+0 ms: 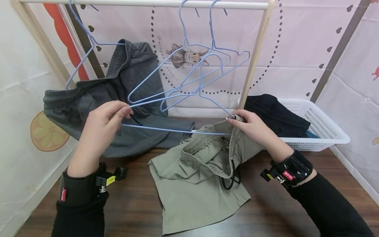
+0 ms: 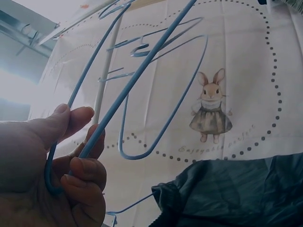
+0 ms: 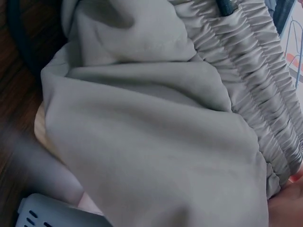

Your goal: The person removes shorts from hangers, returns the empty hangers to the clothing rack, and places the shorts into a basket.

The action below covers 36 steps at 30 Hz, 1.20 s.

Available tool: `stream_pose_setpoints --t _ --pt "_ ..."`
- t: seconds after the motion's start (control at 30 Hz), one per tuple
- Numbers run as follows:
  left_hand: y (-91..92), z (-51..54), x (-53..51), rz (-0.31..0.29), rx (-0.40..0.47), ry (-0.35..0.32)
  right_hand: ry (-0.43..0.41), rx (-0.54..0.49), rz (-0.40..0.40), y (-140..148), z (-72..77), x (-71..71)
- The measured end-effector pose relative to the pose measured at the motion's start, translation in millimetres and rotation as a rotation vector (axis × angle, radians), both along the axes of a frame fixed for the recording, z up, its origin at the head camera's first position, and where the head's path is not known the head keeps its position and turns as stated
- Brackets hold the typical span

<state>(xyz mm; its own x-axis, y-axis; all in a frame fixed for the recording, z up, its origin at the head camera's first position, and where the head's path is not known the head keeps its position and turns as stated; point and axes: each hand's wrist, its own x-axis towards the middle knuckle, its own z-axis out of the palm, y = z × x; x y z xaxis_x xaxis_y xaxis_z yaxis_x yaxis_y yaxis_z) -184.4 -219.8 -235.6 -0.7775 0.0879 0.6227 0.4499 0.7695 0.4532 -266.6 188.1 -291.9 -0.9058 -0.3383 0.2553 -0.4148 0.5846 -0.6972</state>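
My left hand (image 1: 102,123) grips one end of a light blue hanger (image 1: 165,129), and the left wrist view shows its fingers curled round the hanger's bars (image 2: 138,78). At the other end, my right hand (image 1: 251,126) pinches the elastic waistband of khaki shorts (image 1: 189,204) together with the hanger's corner. The hanger's right end sits inside that waistband, while the left part of the waistband hangs loose off the bar. A black drawstring dangles from it. In the right wrist view the shorts' cloth (image 3: 156,146) hides most of the hand.
A white rod (image 1: 142,2) on wooden posts carries two bare blue hangers (image 1: 185,33). Dark grey bottoms (image 1: 139,72) hang on another hanger at left. A white basket (image 1: 328,128) with a black garment (image 1: 275,115) stands behind the right post. The floor is brown wood-look.
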Motion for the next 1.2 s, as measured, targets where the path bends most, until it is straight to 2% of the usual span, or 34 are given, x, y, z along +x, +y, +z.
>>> stream_pose_setpoints --t 0.17,0.67,0.8,0.93,1.2 --pt "-6.2 1.0 1.7 0.023 0.009 -0.002 0.008 0.033 -0.004 5.1 -4.1 -1.4" --pt "-22.5 0.9 4.2 0.071 0.046 0.007 -0.094 0.073 0.023 13.5 -19.2 -1.0" --pt "-26.1 1.2 5.3 0.07 0.057 0.007 -0.077 0.076 0.029 15.0 -23.7 0.3" --pt "-27.6 2.0 6.1 0.081 0.073 0.01 -0.054 0.1 0.059 16.4 -25.7 1.8" --pt "-27.0 2.9 5.6 0.13 0.111 0.029 -0.074 0.178 0.127 19.8 -26.7 5.6"
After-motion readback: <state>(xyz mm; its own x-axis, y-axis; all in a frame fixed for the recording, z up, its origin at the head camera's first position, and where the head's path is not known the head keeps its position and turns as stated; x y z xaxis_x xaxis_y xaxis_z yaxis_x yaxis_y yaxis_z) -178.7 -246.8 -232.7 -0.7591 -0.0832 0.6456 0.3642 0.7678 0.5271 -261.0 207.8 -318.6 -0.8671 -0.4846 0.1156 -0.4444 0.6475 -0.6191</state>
